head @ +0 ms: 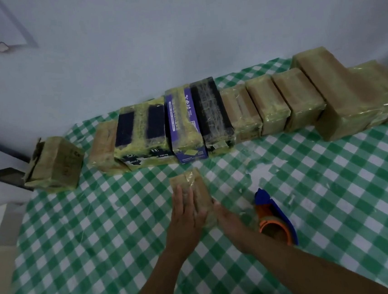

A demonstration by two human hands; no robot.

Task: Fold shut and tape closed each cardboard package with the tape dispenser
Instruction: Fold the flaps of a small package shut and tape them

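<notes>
A small brown cardboard package, wrapped in yellowish tape, lies on the green-and-white checked tablecloth in front of me. My left hand lies flat on its top with straight fingers. My right hand touches the package's near right side; its fingers are partly hidden. The blue and orange tape dispenser lies on the cloth just right of my right wrist, held by neither hand.
A row of several taped packages runs along the back of the table, from a brown one at the left to a big one at the right. One brown box with loose flaps sits at the table's left edge.
</notes>
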